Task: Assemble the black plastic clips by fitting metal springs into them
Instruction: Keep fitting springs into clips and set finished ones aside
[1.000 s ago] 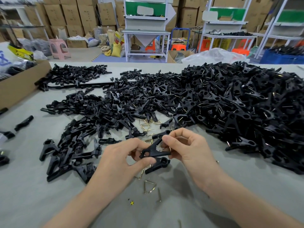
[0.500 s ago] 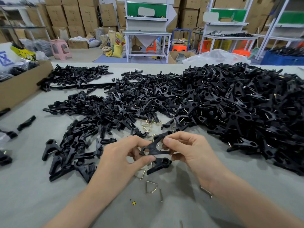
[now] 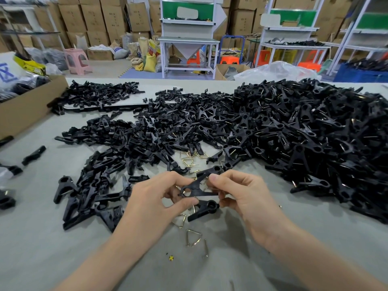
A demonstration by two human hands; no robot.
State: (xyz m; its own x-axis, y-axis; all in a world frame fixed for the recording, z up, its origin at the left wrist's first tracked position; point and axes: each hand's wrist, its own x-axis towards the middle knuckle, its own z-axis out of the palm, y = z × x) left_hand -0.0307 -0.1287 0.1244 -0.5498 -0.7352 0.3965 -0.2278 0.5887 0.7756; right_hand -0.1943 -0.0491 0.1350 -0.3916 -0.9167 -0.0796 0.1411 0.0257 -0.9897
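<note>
Now | left grip (image 3: pixel 153 200) pinches clip (image 3: pixel 196 189) at ring end | right grip (image 3: pixel 245 198) pinches its other end

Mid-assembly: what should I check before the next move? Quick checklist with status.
1. Grip on black clip half: ok, left hand and right hand both pinch it.
2. Spring wire seated: cannot tell, fingers hide the joint.
3. Second clip half nearby: ok, just below the hands.
4. Spare springs on the table: ok.
</note>
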